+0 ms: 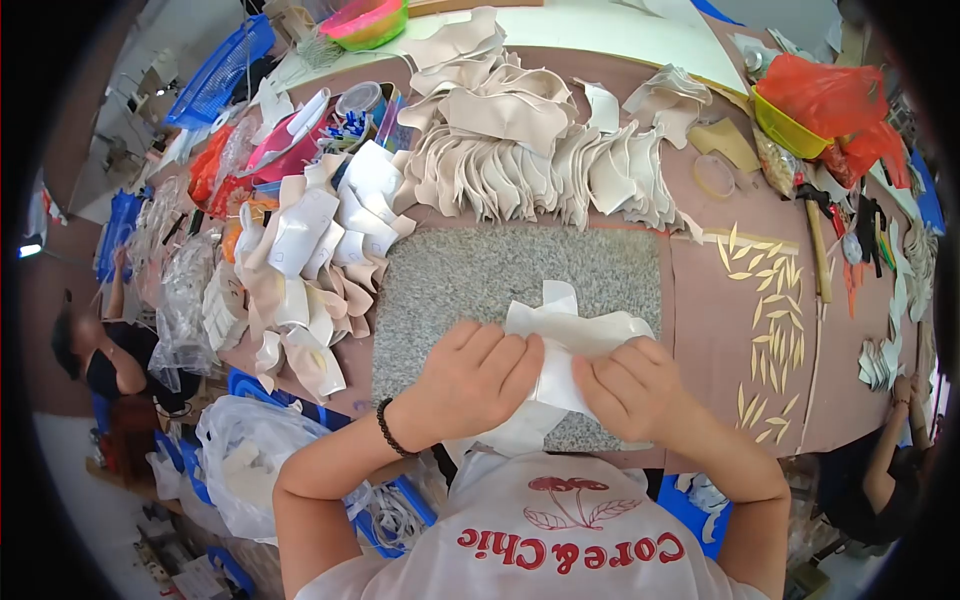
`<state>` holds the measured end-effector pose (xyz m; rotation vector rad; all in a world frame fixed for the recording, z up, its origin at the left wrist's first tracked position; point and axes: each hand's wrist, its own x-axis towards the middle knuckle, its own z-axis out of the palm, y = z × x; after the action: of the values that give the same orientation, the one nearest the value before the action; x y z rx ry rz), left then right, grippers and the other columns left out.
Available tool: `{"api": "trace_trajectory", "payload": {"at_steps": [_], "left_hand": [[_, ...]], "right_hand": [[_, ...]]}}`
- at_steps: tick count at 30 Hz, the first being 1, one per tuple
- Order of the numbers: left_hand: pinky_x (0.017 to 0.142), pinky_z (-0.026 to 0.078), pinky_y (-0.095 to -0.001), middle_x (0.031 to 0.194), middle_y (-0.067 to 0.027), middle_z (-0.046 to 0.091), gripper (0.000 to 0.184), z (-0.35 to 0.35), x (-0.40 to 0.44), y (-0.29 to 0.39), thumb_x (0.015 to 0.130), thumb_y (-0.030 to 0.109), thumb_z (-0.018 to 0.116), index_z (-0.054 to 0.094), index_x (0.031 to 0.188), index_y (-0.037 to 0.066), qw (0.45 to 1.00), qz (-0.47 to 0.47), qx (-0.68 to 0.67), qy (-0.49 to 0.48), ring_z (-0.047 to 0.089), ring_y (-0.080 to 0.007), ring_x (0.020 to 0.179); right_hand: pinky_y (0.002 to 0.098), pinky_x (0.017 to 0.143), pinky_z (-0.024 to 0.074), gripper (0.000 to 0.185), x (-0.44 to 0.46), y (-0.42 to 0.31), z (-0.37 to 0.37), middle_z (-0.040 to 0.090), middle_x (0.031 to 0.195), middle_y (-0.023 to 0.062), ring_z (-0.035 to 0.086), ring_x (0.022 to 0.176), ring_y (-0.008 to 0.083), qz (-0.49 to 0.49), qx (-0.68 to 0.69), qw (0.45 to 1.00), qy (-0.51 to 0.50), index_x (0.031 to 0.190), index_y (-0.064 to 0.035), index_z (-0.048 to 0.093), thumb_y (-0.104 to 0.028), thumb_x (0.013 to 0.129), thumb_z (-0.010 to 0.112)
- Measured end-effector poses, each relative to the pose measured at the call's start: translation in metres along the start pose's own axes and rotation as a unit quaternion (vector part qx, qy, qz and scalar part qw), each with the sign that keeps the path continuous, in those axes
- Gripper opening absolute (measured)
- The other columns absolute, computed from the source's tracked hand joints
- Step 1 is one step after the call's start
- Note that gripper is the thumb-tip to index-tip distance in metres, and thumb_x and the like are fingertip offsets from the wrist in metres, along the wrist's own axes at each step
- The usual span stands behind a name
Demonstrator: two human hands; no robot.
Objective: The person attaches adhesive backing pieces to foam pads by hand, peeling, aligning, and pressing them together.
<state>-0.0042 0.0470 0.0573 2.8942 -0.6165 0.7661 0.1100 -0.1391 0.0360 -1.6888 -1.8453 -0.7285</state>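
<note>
White pc [560, 378] btwn L hand [478, 380] & R hand [638, 390].

A workshop: cut-piece stacks [530, 175] on a worktable [700, 350].

One left hand [487, 372], one right hand [632, 390], one beaded bracelet [387, 430], one grey mat [480, 270], one yellow basin [785, 125], one wooden-handled hammer [820, 250]; at least two co-workers [125, 355]; dozens of leaf-shaped pieces [785, 340].

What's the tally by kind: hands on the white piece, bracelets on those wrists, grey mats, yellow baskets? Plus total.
Hands on the white piece: 2 (left hand, right hand)
Dark bracelet: 1
Grey mat: 1
Yellow basket: 1
Total: 5
</note>
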Motion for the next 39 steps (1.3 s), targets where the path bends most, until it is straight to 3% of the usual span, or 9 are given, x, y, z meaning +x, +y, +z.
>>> {"api": "trace_trajectory", "payload": {"at_steps": [11,14,18,21,24,33,35,39], "left_hand": [[0.058,0.045,-0.0352,0.081,-0.0092,0.055,0.036,-0.019,-0.002,0.013,0.060,0.009,0.060,0.054,0.095,0.001,0.995,-0.064,-0.045,-0.056,0.057,-0.0247,0.067],[0.056,0.044,-0.0325,0.076,-0.0061,0.051,0.026,-0.022,0.001,0.015,0.068,0.012,0.055,0.054,0.092,0.001,0.994,-0.066,-0.051,-0.078,0.056,-0.0207,0.064],[0.054,0.045,-0.0329,0.076,-0.0060,0.052,0.027,-0.026,0.001,0.015,0.067,0.011,0.056,0.053,0.093,0.001,0.994,-0.054,-0.047,-0.081,0.057,-0.0208,0.063],[0.054,0.046,-0.0327,0.075,-0.0060,0.052,0.028,-0.026,-0.003,0.013,0.066,0.010,0.057,0.053,0.093,0.002,0.994,-0.055,-0.051,-0.083,0.059,-0.0210,0.064],[0.056,0.047,-0.0334,0.077,-0.0053,0.054,0.040,-0.028,-0.006,0.015,0.057,0.008,0.065,0.054,0.095,0.004,0.993,-0.072,-0.061,-0.076,0.059,-0.0229,0.066],[0.054,0.046,-0.0332,0.075,-0.0042,0.052,0.023,-0.028,-0.024,0.024,0.066,0.011,0.060,0.052,0.087,0.006,0.991,-0.129,-0.043,-0.015,0.058,-0.0208,0.067],[0.054,0.046,-0.0333,0.075,-0.0055,0.052,0.019,-0.029,-0.033,0.026,0.067,0.011,0.058,0.051,0.083,0.004,0.995,-0.083,-0.043,0.026,0.057,-0.0212,0.064],[0.053,0.046,-0.0346,0.076,-0.0089,0.051,0.016,-0.044,-0.044,0.039,0.069,0.013,0.057,0.049,0.078,0.002,0.996,-0.074,-0.043,-0.006,0.059,-0.0229,0.063]], "right_hand": [[0.0279,0.050,0.0366,0.030,0.009,-0.012,-0.008,0.048,0.067,0.0036,0.048,0.059,0.0155,0.002,0.035,0.999,0.008,0.086,0.0045,0.059,-0.007,0.058,0.058],[0.0277,0.051,0.0365,0.030,0.012,-0.014,-0.011,0.049,0.068,0.0034,0.049,0.059,0.0154,0.003,0.024,1.000,0.005,0.086,0.0039,0.059,-0.008,0.058,0.057],[0.0281,0.052,0.0370,0.033,0.013,-0.016,-0.016,0.050,0.069,0.0038,0.049,0.060,0.0159,-0.003,0.022,1.000,-0.016,0.088,0.0040,0.059,-0.010,0.058,0.057],[0.0284,0.052,0.0369,0.032,0.015,-0.018,-0.017,0.049,0.068,0.0037,0.049,0.060,0.0158,-0.004,0.027,0.999,-0.023,0.088,0.0038,0.059,-0.010,0.059,0.056],[0.0286,0.053,0.0373,0.031,0.018,-0.023,-0.017,0.049,0.069,0.0038,0.050,0.061,0.0160,-0.003,0.022,0.999,-0.032,0.088,0.0035,0.058,-0.011,0.060,0.056],[0.0315,0.055,0.0387,0.027,0.026,-0.048,-0.014,0.050,0.068,0.0046,0.051,0.059,0.0184,0.021,0.007,0.998,-0.058,0.086,0.0012,0.058,-0.012,0.062,0.056],[0.0324,0.054,0.0380,0.028,0.030,-0.056,-0.019,0.049,0.067,0.0045,0.050,0.059,0.0189,0.010,0.023,0.997,-0.067,0.086,0.0012,0.058,-0.012,0.061,0.056],[0.0344,0.053,0.0351,0.031,0.030,-0.071,-0.019,0.048,0.065,0.0044,0.049,0.057,0.0207,0.005,0.015,0.997,-0.078,0.087,0.0009,0.058,-0.012,0.059,0.059]]}}
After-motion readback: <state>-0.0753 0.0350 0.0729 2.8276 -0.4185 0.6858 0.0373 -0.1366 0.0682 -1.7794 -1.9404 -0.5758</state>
